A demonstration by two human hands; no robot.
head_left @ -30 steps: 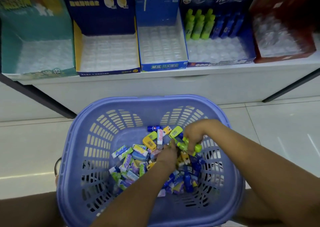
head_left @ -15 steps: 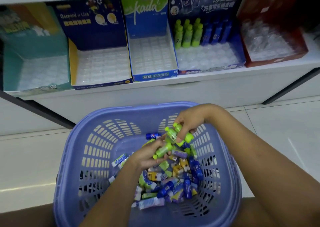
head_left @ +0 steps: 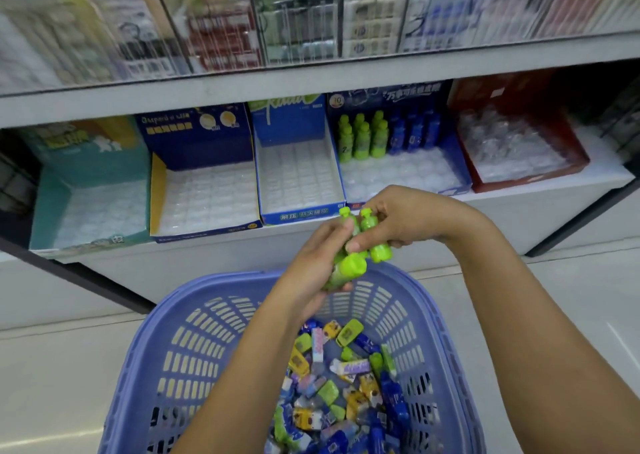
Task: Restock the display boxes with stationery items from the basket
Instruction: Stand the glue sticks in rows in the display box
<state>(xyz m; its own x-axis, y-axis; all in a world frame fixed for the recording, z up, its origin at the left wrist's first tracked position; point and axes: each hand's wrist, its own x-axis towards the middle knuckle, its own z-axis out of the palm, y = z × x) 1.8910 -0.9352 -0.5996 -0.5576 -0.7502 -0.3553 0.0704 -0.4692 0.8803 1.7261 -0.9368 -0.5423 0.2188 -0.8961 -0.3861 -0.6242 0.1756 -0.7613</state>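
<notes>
- Closest to me, the purple basket is sitting on the floor. A mixed heap of little stationery items is lying in the bottom of it, in yellow, green, blue and white.
- Just above the basket, my left hand is curling round one green bottle with a fat green cap.
- My right hand is touching the left one and gripping more green bottles. I am seeing two for sure, and others may be hiding under the fingers.
- The bottles are looking small, smooth and round, so I am guessing they are slippery when bunched together.
- I am thinking this is the carrying step: the bottles are out of the basket but not in a box yet.
- Farther off, on the shelf, the dark blue display box is holding standing green bottles at the back, with blue bottles beside them. The tray holes in front are waiting.
- Next, I am guessing the hands need to reach over and stand each bottle upright in a free hole near the green ones, one at a time, without bumping the row.
- The teal box, the yellow-edged box, the blue box and the red box are showing only see-through trays.
</notes>
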